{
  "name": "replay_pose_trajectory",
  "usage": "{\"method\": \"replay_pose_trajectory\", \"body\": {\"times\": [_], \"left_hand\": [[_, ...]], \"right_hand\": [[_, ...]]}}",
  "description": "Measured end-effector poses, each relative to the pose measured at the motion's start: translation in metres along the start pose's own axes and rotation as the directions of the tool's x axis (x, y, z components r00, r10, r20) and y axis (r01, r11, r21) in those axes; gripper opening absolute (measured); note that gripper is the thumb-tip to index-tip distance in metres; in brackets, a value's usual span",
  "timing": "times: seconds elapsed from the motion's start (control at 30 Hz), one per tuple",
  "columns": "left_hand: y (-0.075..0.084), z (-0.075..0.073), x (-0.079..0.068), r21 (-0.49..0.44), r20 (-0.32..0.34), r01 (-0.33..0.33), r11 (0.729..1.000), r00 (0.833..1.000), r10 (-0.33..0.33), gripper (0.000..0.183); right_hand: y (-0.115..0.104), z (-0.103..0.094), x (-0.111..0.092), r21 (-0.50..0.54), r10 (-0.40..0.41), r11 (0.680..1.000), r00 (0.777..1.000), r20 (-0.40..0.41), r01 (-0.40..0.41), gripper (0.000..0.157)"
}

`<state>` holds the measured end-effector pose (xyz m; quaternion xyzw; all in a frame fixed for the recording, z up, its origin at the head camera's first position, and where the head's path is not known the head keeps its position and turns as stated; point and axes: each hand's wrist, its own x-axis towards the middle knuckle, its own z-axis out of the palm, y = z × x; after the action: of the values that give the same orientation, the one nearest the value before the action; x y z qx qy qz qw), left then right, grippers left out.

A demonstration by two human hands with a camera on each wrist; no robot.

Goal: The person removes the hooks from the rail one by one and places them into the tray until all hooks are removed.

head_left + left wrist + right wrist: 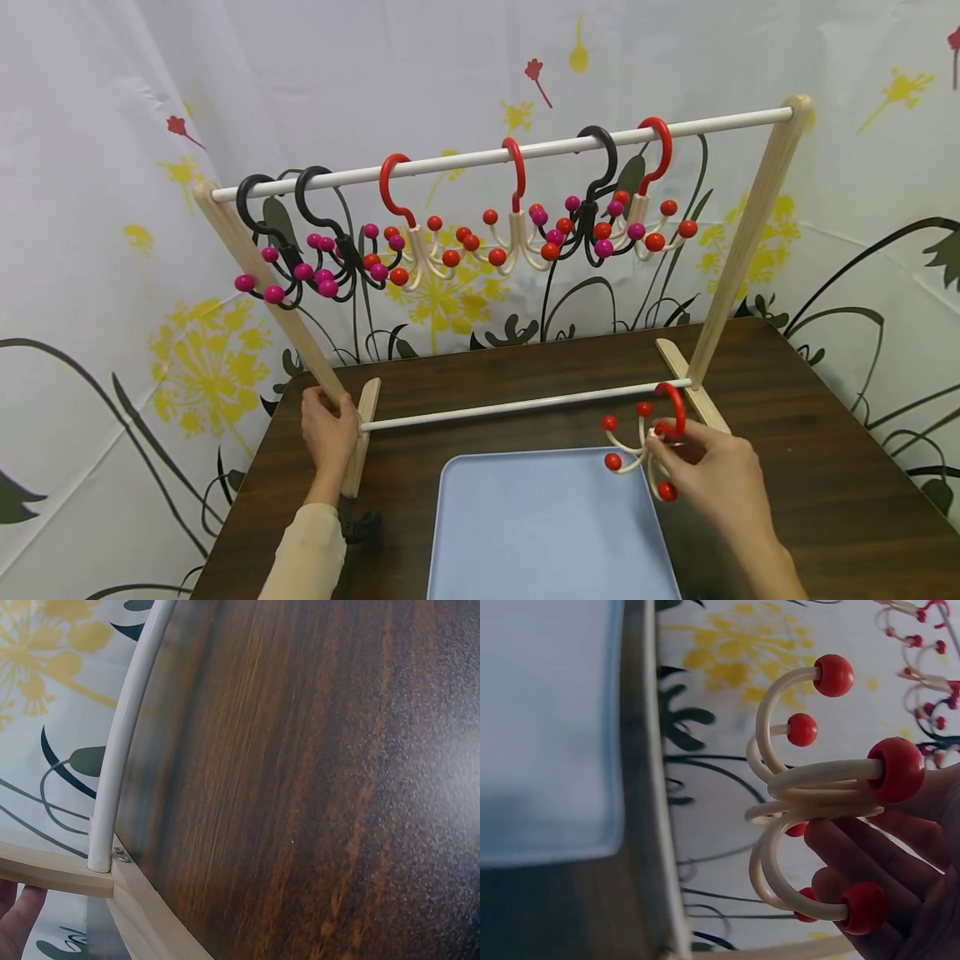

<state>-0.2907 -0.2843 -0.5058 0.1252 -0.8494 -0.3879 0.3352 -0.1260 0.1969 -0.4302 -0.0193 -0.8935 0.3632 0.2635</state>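
My right hand (716, 479) pinches a multi-arm hanger (680, 410) with a red hook, cream curved arms and red ball tips. It is held over the right edge of a pale blue tray (555, 517), near the rack's right foot. In the right wrist view the arms and balls (896, 769) fan out past my fingers. My left hand (330, 429) grips the wooden left upright (300, 333) of a hanging rack, just above its base. Only a bit of that hand shows in the left wrist view, behind the wood.
Several similar hangers hang along the rack's white top rod (465, 161), some with black hooks (300, 196), others with red ones (386, 183). A white lower rod (525, 406) joins the uprights. The rack stands on a dark wooden table (825, 467) before a flower-patterned curtain (420, 75).
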Motion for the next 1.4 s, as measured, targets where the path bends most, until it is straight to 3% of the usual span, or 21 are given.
{"method": "replay_pose_trajectory", "body": {"times": [0.23, 0.5, 1.2, 1.4], "left_hand": [[0.001, 0.001, -0.002, -0.006, 0.012, 0.015, 1.000, 1.000, -0.015, 0.032], [0.003, 0.000, -0.002, -0.015, 0.016, 0.020, 1.000, 1.000, -0.020, 0.031], [0.002, -0.002, -0.001, -0.013, -0.006, 0.018, 1.000, 1.000, -0.018, 0.030], [0.001, -0.002, -0.002, -0.026, -0.014, -0.019, 0.999, 1.000, 0.019, 0.030]], "right_hand": [[0.013, 0.039, -0.020, 0.027, 0.057, 0.998, 0.995, 0.081, -0.060, 0.018], [0.026, 0.063, -0.029, -0.049, 0.084, 0.996, 0.991, 0.100, -0.080, 0.018], [0.024, 0.078, -0.033, -0.092, 0.084, 0.993, 0.988, 0.132, -0.072, 0.022], [0.025, 0.076, -0.034, -0.080, 0.104, 0.993, 0.983, 0.154, -0.092, 0.024]]}}
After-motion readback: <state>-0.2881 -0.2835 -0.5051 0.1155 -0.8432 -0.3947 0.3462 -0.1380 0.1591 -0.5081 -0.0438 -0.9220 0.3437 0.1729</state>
